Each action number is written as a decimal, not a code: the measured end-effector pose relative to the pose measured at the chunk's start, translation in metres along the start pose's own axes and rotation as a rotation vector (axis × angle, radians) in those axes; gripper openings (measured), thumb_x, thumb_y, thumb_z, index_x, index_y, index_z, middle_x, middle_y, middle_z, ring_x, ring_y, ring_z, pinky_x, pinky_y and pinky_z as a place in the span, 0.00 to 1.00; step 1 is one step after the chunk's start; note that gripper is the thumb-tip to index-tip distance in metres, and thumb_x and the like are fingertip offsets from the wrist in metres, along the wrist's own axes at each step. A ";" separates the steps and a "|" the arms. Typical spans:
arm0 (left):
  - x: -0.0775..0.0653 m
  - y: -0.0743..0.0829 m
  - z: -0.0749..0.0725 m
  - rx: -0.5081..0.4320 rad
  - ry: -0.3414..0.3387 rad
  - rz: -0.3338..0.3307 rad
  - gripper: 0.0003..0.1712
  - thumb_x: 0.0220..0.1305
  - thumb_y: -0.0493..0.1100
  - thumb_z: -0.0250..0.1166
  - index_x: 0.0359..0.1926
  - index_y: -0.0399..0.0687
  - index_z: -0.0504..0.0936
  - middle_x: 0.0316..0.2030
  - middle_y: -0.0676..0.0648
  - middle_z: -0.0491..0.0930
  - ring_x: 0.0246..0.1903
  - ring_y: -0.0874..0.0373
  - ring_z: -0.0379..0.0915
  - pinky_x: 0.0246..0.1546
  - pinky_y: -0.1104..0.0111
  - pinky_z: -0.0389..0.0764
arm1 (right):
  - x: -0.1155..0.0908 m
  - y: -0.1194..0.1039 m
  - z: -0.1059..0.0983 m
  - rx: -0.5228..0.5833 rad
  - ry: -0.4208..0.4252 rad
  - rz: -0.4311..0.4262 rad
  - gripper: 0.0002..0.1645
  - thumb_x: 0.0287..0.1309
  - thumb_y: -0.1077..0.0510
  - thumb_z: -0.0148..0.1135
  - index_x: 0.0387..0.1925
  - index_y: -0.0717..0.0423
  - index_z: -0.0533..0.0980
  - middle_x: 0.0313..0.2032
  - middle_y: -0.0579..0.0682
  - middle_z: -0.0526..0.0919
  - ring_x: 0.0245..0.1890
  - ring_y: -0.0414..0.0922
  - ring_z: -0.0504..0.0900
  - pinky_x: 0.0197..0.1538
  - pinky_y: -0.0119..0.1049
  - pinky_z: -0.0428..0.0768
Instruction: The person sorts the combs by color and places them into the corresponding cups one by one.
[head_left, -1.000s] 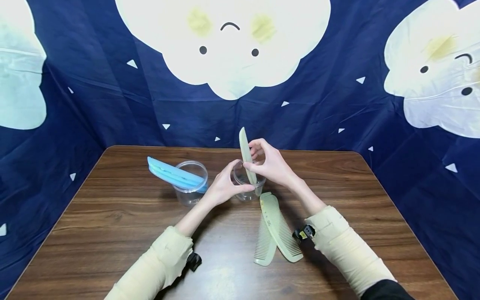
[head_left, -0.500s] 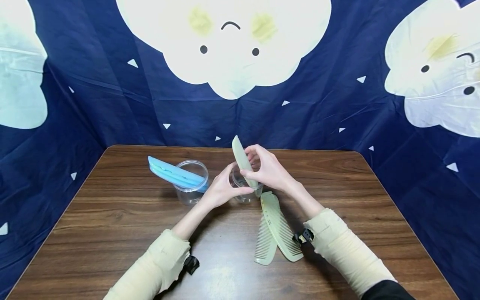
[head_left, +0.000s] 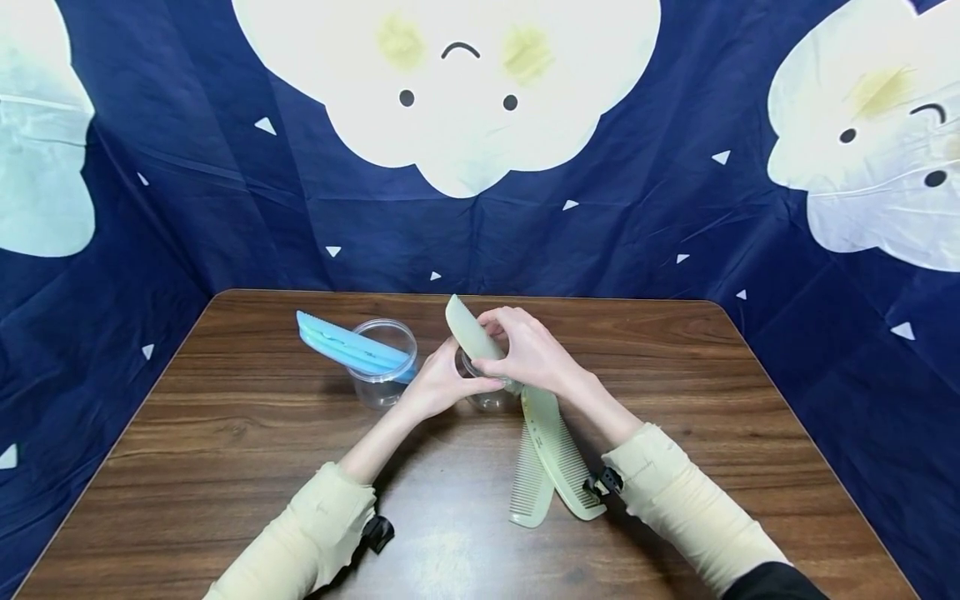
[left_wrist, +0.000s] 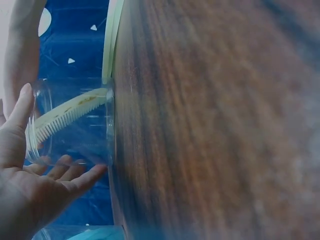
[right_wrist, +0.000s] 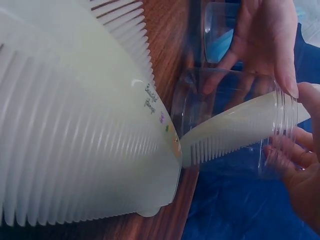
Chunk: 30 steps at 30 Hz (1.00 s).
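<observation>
A pale green comb (head_left: 467, 327) leans to the left inside a clear plastic jar (left_wrist: 82, 145), its upper end sticking out past the rim. The thumb and fingers of my right hand (head_left: 534, 352) pinch it near the jar's mouth. In the right wrist view the comb's lower end (right_wrist: 192, 150) reaches the bottom of the jar. My left hand (head_left: 437, 385) grips the same jar from its left side, thumb at the rim and fingers round the wall. Two more pale green combs (head_left: 553, 450) lie crossed on the table below my right wrist.
On the left stands a second clear jar (head_left: 380, 396) with blue combs (head_left: 341, 346) slanting out of it to the left. All of this is on a brown wooden table (head_left: 225, 467). A dark blue cloth (head_left: 247, 217) with cloud shapes hangs behind.
The comb in my right hand has tipped to the left and sunk lower in the jar. My right hand has come down slightly with it, while my left hand stays at the jar.
</observation>
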<state>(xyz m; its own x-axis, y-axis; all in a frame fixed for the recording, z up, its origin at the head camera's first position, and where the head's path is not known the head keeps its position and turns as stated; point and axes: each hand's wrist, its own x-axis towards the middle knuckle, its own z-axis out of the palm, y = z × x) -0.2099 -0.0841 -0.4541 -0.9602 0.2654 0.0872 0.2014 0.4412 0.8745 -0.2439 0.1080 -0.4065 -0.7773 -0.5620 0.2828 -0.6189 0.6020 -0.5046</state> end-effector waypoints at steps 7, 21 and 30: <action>-0.004 0.001 -0.001 0.016 -0.020 -0.012 0.49 0.52 0.60 0.80 0.73 0.61 0.69 0.66 0.52 0.77 0.69 0.52 0.70 0.72 0.50 0.70 | -0.007 0.001 -0.001 -0.063 0.035 -0.046 0.39 0.50 0.45 0.80 0.62 0.55 0.79 0.52 0.51 0.85 0.51 0.47 0.82 0.56 0.42 0.82; -0.014 0.000 -0.006 0.030 -0.016 -0.040 0.53 0.51 0.61 0.80 0.75 0.57 0.66 0.69 0.51 0.74 0.71 0.52 0.68 0.68 0.50 0.73 | -0.026 0.003 -0.014 0.064 0.206 -0.058 0.29 0.59 0.50 0.76 0.60 0.53 0.80 0.53 0.50 0.85 0.54 0.50 0.84 0.59 0.46 0.83; -0.018 -0.002 -0.007 0.026 -0.016 -0.033 0.54 0.50 0.60 0.81 0.75 0.58 0.66 0.65 0.52 0.78 0.69 0.52 0.70 0.67 0.51 0.74 | -0.045 0.008 -0.024 0.018 0.157 0.063 0.36 0.61 0.42 0.73 0.66 0.49 0.76 0.57 0.49 0.84 0.59 0.48 0.81 0.63 0.49 0.80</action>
<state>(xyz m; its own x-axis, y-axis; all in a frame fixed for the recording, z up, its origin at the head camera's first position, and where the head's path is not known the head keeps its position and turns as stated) -0.1945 -0.0955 -0.4543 -0.9633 0.2636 0.0505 0.1745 0.4718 0.8643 -0.2162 0.1519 -0.4033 -0.8237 -0.4266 0.3735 -0.5670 0.6221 -0.5399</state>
